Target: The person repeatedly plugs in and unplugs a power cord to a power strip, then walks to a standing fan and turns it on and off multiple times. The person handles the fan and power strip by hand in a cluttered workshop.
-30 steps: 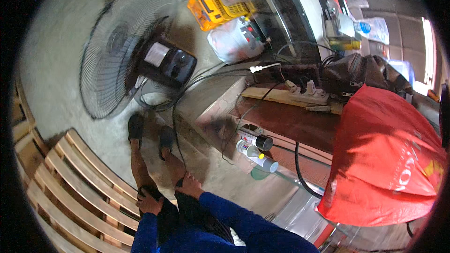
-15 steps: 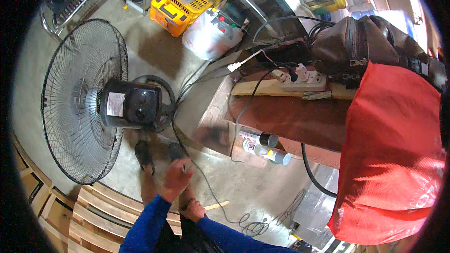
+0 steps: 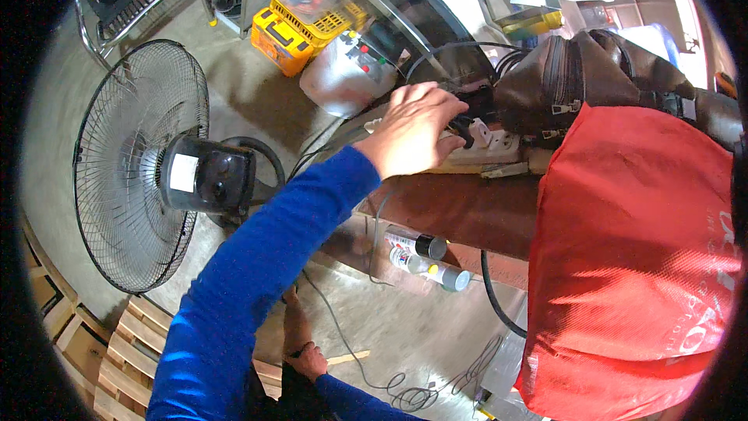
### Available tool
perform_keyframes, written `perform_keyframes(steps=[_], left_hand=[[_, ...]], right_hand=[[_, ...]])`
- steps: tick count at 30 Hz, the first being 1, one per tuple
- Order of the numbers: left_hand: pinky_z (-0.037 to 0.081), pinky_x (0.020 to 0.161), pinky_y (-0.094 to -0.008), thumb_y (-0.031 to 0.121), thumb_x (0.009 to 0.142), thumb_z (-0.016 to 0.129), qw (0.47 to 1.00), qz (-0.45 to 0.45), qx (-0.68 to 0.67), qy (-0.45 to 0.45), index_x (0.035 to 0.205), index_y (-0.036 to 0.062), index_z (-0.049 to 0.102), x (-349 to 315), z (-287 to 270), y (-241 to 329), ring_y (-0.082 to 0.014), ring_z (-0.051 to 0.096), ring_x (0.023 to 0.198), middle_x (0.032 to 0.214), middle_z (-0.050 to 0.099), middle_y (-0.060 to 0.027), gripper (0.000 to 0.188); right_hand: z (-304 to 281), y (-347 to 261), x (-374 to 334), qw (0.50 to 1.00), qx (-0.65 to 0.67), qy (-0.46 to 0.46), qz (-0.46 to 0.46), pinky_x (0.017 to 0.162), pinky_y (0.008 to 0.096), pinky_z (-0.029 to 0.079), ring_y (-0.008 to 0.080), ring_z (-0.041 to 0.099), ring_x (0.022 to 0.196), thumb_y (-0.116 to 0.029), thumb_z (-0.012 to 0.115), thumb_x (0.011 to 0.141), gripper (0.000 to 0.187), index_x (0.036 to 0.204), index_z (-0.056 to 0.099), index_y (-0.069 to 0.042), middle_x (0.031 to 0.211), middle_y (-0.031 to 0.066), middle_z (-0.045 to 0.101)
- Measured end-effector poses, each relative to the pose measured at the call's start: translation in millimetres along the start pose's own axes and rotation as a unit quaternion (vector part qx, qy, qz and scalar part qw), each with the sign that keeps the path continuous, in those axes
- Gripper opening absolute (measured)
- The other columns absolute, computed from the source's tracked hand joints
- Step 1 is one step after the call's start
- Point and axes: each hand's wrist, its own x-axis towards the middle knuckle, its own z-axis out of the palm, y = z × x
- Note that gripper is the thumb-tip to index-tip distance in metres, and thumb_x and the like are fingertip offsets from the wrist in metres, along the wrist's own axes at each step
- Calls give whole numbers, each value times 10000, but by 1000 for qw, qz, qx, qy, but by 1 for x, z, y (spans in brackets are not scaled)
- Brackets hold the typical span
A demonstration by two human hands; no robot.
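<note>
My left hand (image 3: 417, 129) is stretched out over the white power strip (image 3: 487, 156) on the reddish-brown ledge. Its thumb and forefinger are apart, on either side of a black plug (image 3: 463, 131); a firm grip on it does not show. Beside that plug, a white plug (image 3: 479, 136) sits in the strip. Low in the picture, my right hand (image 3: 312, 362) lies curled against my bare leg, near the dark trouser cloth. What its fingers hold, if anything, is hidden.
A black stand fan (image 3: 210, 175) stands at the left. A red fabric bag (image 3: 631, 265) and a brown leather bag (image 3: 592, 78) fill the right side. Two spray cans (image 3: 425, 257) lie below the ledge. Thin cable (image 3: 421, 398) loops across the floor near a wooden pallet (image 3: 128, 359).
My left hand has gone from above my leg up and right to the power strip. My right hand stays by the leg. The whole view has shifted slightly.
</note>
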Motion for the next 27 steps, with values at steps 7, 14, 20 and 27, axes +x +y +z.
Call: perform_keyframes(steps=[7, 14, 20, 27], left_hand=[[220, 1067, -520, 317, 795, 692, 993, -11, 26, -113, 1168, 124, 648, 45, 8, -9, -270, 425, 1240, 1187, 584, -68, 422], [210, 1064, -622, 305, 743, 700, 978, 11, 61, -200, 1064, 186, 722, 67, 8, -10, -310, 468, 1197, 1079, 651, -86, 342], [218, 1067, -581, 262, 733, 701, 968, 47, 88, -229, 1020, 103, 709, 77, 14, -10, -287, 496, 1171, 1042, 660, -83, 329], [249, 1054, -555, 213, 702, 689, 958, 150, 140, -199, 959, 48, 704, 77, 17, -5, -275, 527, 1127, 1001, 665, -94, 306]], right_hand=[[-11, 3, -4, 999, 11, -26, 21, 926, 487, 483, 431, 578, 1097, -746, 681, 618, 1040, 1218, 447, 71, 1204, 280, 546], [-9, 7, 1, 999, 32, -31, 1, 918, 484, 484, 438, 565, 1111, -731, 680, 632, 1017, 1206, 451, 77, 1209, 287, 538], [-9, 8, 1, 999, 27, -18, -11, 911, 495, 482, 440, 564, 1107, -711, 699, 631, 985, 1202, 441, 50, 1197, 286, 540], [-4, 4, 1, 1000, 1, -3, 6, 881, 492, 495, 422, 588, 1075, -703, 714, 621, 973, 1191, 436, 36, 1167, 268, 560]])
